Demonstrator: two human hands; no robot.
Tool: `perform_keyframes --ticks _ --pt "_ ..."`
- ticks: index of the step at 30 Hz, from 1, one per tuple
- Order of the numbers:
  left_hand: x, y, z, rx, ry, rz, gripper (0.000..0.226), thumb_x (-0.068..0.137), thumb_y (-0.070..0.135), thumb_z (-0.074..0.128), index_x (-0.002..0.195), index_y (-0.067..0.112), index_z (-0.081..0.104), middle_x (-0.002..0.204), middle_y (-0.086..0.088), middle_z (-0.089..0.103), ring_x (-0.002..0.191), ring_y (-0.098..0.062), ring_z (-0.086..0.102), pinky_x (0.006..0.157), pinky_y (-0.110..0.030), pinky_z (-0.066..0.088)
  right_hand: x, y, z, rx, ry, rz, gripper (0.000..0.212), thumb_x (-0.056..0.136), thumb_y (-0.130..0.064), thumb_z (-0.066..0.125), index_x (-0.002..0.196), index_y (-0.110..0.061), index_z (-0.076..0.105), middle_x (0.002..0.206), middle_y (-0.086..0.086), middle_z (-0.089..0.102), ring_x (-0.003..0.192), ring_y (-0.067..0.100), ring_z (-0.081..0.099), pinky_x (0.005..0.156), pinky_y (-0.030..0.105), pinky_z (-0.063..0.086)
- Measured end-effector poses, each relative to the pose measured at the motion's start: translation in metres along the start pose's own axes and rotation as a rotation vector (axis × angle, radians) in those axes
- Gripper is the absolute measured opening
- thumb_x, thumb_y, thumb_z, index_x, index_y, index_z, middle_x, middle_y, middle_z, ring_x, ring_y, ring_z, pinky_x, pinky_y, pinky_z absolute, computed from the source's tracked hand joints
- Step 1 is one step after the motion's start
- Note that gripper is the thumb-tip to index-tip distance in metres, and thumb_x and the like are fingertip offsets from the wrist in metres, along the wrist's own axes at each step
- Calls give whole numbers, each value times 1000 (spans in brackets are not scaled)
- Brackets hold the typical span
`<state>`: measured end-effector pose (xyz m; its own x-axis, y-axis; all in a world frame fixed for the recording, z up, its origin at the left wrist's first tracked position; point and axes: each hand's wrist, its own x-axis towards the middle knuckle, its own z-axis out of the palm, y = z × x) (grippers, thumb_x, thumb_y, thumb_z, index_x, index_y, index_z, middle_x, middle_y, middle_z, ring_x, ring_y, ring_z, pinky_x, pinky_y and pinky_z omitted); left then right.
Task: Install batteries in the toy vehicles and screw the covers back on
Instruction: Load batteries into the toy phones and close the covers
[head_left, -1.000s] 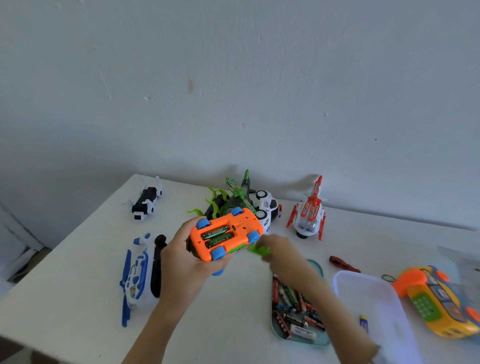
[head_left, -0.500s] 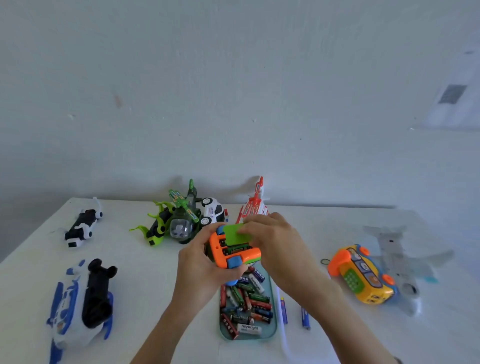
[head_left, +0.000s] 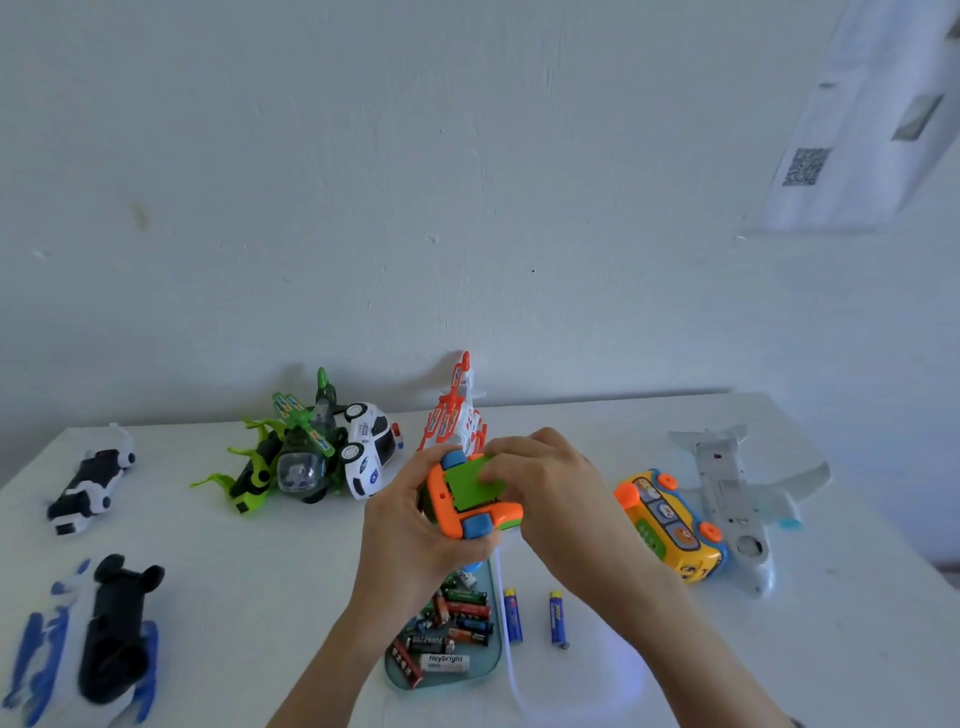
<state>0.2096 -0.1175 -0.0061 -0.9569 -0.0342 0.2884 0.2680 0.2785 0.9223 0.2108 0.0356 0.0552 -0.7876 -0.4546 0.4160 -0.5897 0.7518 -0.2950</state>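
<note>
1. A tray of batteries (head_left: 452, 634) sits nearest on the white surface (head_left: 260, 571), two loose blue batteries (head_left: 535, 616) just beside it.
2. Above the tray, the left hand (head_left: 415, 535) grips the upturned orange toy car (head_left: 470, 496) (blue wheels showing).
3. The right hand (head_left: 545, 486) presses the green cover (head_left: 472, 480) onto its underside.
4. A green helicopter (head_left: 291, 457) stands farther back.

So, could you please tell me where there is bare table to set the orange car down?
Bare table lies between the green helicopter and battery tray. The back edge and right side by the yellow toy are crowded.
</note>
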Motion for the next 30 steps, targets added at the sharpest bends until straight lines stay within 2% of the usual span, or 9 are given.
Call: perform_keyframes --ticks 5,9,13,16,19,21,23,26,30 --pt "1 0 8 25 -14 -4 78 38 45 83 111 34 59 91 16 67 80 -11 67 70 -22 57 -4 9 -1 -9 -22 12 32 72 7 57 96 -9 71 102 7 69 89 32 57 68 41 53" --pt "2 -1 9 26 -24 -7 77 39 44 84 112 31 60 93 12 67 85 -13 67 73 -28 59 -7 10 0 -51 51 -44 27 56 -5 56 77 -15 70 81 1 71 66 25 60 51 30 50" --pt "5 -2 8 34 -52 6 80 41 44 84 115 29 59 100 7 67 90 -15 66 76 -32 59 -8 11 4 -84 78 -61 29 53 -2 72 77 -16 70 82 1 71 65 24 61 49 31 51" --pt "8 -4 6 28 -59 6 79 41 43 85 114 29 60 98 7 67 87 -16 67 75 -33 60 -6 12 5 -88 93 -74 23 58 -8 64 78 -18 70 81 -1 71 64 23 60 49 31 52" --pt "8 -7 3 28 -74 13 81 40 44 85 116 30 59 100 8 67 88 -14 66 76 -33 59 -6 16 6 -158 64 -95 24 64 -17 73 84 -30 70 91 -11 72 75 21 63 62 35 53" --pt "8 -7 2 12 -78 18 80 41 44 85 115 29 59 96 11 67 86 -13 67 75 -30 59 -6 17 2 -129 51 -37 26 74 -28 64 97 -38 70 112 -12 68 97 23 61 81 41 47" --pt "8 -7 1 -13 -78 23 78 41 43 85 113 28 60 93 13 67 82 -12 67 71 -28 59 -10 21 -3 5 -3 97 40 80 -45 55 120 -42 59 140 -14 47 126 17 40 102 40 30" --pt "11 -3 -4 -44 -87 15 80 40 40 88 114 25 59 95 14 67 82 -9 67 67 -23 57 -21 27 -5 54 -99 154 79 67 -70 58 138 -47 33 153 -21 13 138 7 9 114 33 15" --pt "19 1 -5 -72 -99 -28 78 42 19 97 111 24 62 92 12 69 81 -9 68 69 -21 56 -23 34 21 -131 -69 143 105 50 -64 78 135 -41 21 156 -4 7 139 23 9 111 44 21"
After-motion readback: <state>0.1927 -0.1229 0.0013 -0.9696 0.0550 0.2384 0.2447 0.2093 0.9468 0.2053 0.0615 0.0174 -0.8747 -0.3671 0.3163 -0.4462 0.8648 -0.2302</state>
